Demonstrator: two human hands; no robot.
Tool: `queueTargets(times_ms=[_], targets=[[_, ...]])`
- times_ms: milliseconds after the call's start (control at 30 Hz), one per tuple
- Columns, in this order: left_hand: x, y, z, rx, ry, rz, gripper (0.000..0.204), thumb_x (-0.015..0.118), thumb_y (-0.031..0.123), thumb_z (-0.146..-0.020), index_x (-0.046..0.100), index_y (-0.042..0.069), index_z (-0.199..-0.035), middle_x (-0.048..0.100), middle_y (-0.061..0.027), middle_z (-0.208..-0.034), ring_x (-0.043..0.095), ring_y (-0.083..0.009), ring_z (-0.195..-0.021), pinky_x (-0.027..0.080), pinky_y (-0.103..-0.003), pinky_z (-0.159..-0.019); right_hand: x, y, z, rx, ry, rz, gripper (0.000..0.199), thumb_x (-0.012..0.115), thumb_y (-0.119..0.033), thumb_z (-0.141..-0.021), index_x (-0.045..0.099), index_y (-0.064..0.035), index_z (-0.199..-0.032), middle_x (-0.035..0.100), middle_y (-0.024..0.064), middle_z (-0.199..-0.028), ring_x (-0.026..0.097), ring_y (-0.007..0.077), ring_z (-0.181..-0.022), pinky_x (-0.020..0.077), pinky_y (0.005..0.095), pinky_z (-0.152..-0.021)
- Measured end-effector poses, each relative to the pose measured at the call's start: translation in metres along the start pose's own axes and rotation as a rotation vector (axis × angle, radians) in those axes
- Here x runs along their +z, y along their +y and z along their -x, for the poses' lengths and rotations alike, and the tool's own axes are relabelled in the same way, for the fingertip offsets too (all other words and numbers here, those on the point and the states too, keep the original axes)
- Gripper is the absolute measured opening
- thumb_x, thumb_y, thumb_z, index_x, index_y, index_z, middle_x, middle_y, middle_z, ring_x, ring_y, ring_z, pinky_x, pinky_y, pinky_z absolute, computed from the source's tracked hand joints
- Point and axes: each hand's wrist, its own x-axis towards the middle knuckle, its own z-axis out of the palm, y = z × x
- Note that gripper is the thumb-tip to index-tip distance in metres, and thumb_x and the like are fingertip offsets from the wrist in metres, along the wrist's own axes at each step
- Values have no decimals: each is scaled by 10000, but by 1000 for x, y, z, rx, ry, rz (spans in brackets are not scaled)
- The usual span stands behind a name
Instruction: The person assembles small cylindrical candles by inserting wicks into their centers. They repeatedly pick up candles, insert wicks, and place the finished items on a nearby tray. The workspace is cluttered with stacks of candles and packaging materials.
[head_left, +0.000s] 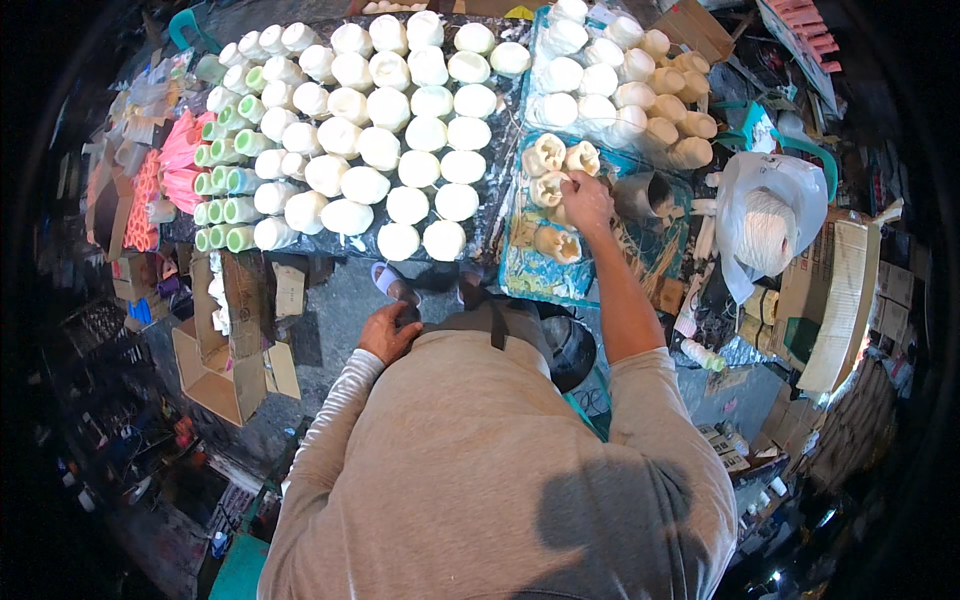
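Note:
My right hand (587, 200) reaches forward over a blue tray (535, 280) and grips the rim of a cream vase (547, 188) with a ruffled mouth. Two similar vases (546, 153) stand just beyond it, and another (558, 243) lies nearer me on the tray. My left hand (389, 331) rests curled against my knee and holds nothing. In front of it, a dark sheet carries rows of white round pots (400, 130).
Green-rimmed cups (225, 180) and pink pieces (180, 160) line the left side. More cream pots (640, 95) stand at the back right. A metal cup (645, 195), a white bag with a ball of string (770, 225) and cardboard boxes (225, 370) are nearby.

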Motion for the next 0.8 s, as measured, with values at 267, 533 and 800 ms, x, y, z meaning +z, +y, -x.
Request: queueTargets(times_ms=[267,533,800], targets=[[51,44,-79,258,-293,121,776,805,335,-900,458,-31,-1489,699,-262,-1231,692,-412,-1125,549,-465,-988,9,15,5,-63,116,-7,338,658,-402,-922,777,-137,-1097,785,128,-985,732,362,-988,520,527,-905],[128,79,-123,252,-388,-48,942,775,289,-925,218,-78,-1589,515,-383,-1435,542,-483,-1334,454,-530,-1112,-4,-6,38,-435,564,186,317,673,-372,-933,771,-79,-1003,761,140,-909,733,382,-867,549,530,-821],[114,51,-99,336,-456,-27,653,762,295,-948,528,-24,-1468,647,-271,-1355,683,-351,-1210,542,-443,-1024,88,-52,89,-77,-112,176,265,663,-250,-935,707,7,-983,721,242,-974,745,402,-924,607,519,-786]])
